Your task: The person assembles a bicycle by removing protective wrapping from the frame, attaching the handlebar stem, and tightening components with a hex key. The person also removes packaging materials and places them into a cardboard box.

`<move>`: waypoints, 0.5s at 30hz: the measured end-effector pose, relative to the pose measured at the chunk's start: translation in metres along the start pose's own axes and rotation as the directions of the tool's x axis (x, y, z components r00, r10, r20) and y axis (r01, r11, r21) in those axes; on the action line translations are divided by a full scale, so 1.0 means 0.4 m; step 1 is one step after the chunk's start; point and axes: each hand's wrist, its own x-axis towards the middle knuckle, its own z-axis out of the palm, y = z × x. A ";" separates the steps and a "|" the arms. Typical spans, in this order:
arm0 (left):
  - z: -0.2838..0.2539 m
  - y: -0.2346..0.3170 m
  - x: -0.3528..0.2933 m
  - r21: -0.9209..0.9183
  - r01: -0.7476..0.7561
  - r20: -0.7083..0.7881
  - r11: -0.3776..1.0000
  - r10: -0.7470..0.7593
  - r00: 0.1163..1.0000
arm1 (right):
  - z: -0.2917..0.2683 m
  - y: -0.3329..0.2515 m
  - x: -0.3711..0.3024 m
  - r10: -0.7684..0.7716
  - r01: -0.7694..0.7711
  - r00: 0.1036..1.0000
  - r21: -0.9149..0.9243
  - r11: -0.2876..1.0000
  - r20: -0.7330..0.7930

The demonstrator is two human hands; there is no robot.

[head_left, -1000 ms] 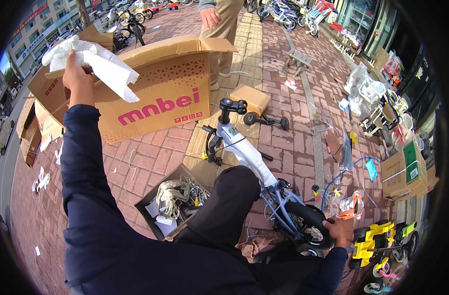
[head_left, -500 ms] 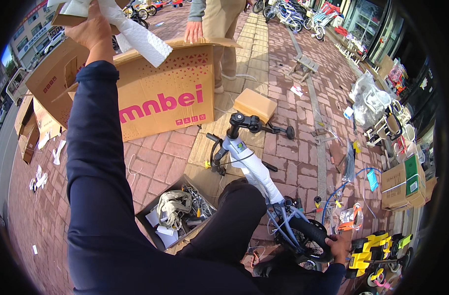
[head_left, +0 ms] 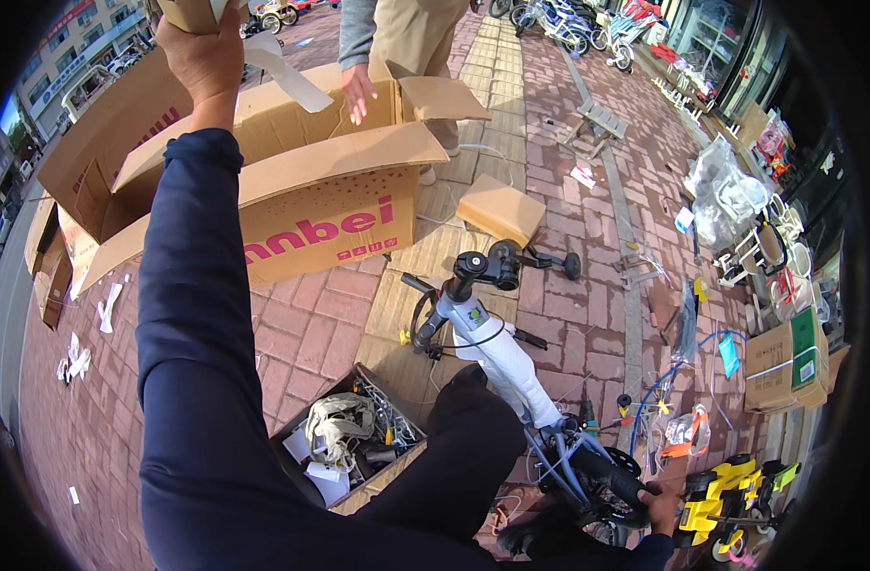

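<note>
Raised at the upper left, my left hand [head_left: 204, 67] is closed around a folded piece of brown cardboard [head_left: 192, 13], cut off by the upper edge. Beside it hangs a strip of white packing foam [head_left: 290, 72]. Low on the right, my right hand [head_left: 660, 504] grips the black tyre [head_left: 602, 473] of a small light-blue bicycle [head_left: 576, 459]. White foam wraps the bicycle's frame tube [head_left: 511, 371], and its black handlebar stem [head_left: 469, 270] points away from me. Beyond my left arm stands a large open carton [head_left: 330, 224]; another person's hand [head_left: 357, 92] hovers over its opening.
An open box of tools [head_left: 335, 433] sits by my knee. A small closed carton [head_left: 501, 209] lies beyond the handlebar. To the right are a yellow ride-on toy [head_left: 716, 500], a strapped carton [head_left: 787, 366] and plastic-wrapped parts [head_left: 725, 186]. Foam scraps [head_left: 73, 360] litter the left paving.
The large carton has tipped so its open top now shows. The other person's hand has come off its rim. My left hand has shifted slightly right with the cardboard; my right stays on the tyre.
</note>
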 end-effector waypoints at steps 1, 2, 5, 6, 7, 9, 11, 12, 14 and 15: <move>-0.005 -0.026 -0.028 0.025 -0.038 0.117 0.999 0.035 0.993 | 0.000 0.001 0.002 -0.004 0.004 1.000 0.001 1.000 0.009; -0.018 -0.054 -0.063 0.046 -0.079 0.232 0.996 0.067 0.970 | 0.000 0.003 0.007 0.004 -0.004 1.000 -0.002 1.000 0.007; -0.097 -0.106 -0.263 0.442 -0.379 0.689 0.813 -0.037 0.724 | 0.003 0.014 0.017 0.034 -0.033 0.999 0.015 0.999 -0.006; -0.126 -0.123 -0.302 0.603 -0.389 0.796 0.696 -0.495 0.349 | 0.001 0.017 0.018 -0.014 0.014 1.000 0.010 1.000 0.003; -0.165 -0.153 -0.306 0.509 -0.160 0.833 0.846 -0.531 -0.156 | 0.003 0.021 0.020 -0.010 0.010 1.000 0.030 1.000 0.001; -0.223 -0.168 -0.364 0.517 -0.153 0.758 0.842 -0.533 -0.376 | 0.002 0.025 0.017 0.021 -0.021 1.000 0.059 0.998 0.000; -0.307 -0.168 -0.395 0.530 -0.060 0.822 0.846 -0.529 -0.209 | 0.001 0.022 0.013 -0.026 0.026 1.000 0.016 1.000 0.003; -0.336 -0.176 -0.382 0.461 -0.040 0.828 0.886 -0.446 -0.339 | 0.001 0.019 0.011 -0.017 0.017 1.000 -0.019 1.000 -0.007; -0.413 -0.181 -0.372 0.391 0.061 0.835 0.918 -0.326 -0.444 | 0.000 0.010 0.009 -0.042 0.043 0.999 -0.033 0.999 0.009; -0.451 -0.176 -0.387 0.384 0.092 0.855 0.919 -0.317 -0.410 | -0.001 0.007 0.005 -0.040 0.040 0.999 -0.045 0.998 0.014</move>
